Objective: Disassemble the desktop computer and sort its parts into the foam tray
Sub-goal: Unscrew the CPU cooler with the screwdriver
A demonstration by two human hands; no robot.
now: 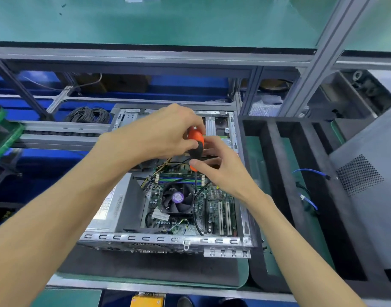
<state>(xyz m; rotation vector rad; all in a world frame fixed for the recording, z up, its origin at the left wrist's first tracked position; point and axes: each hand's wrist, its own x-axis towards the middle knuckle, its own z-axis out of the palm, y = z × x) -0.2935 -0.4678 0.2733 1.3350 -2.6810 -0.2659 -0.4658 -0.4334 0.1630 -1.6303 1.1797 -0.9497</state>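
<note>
both hands [165,131] grip screwdriver [195,140] | tip seemingly at fan [178,199], obscured

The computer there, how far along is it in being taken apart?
Early on. Done: the computer case is open, its grey side panel stands to the right, and blue cables lie in the foam tray. In hand: the left hand and right hand hold an orange screwdriver upright beside the cooler fan. Left: fan, memory sticks and motherboard are still inside.
</note>
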